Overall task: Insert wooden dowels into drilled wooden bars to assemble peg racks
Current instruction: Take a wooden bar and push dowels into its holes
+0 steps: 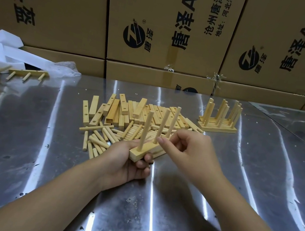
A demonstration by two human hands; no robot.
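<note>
Pale wooden bar (137, 155) in the left hand (125, 164) bears three upright dowels (146, 130).

left hand (126, 164) bare | right hand (192, 152) bare | both forearms (57, 196) bare to frame edge | nails short

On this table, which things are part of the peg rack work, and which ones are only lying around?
For the job: left hand holding the bar with three dowels; right hand at the dowels; pile of drilled bars; loose dowels; finished racks.
Lying about: white foam; plastic wrap; cardboard boxes.
</note>
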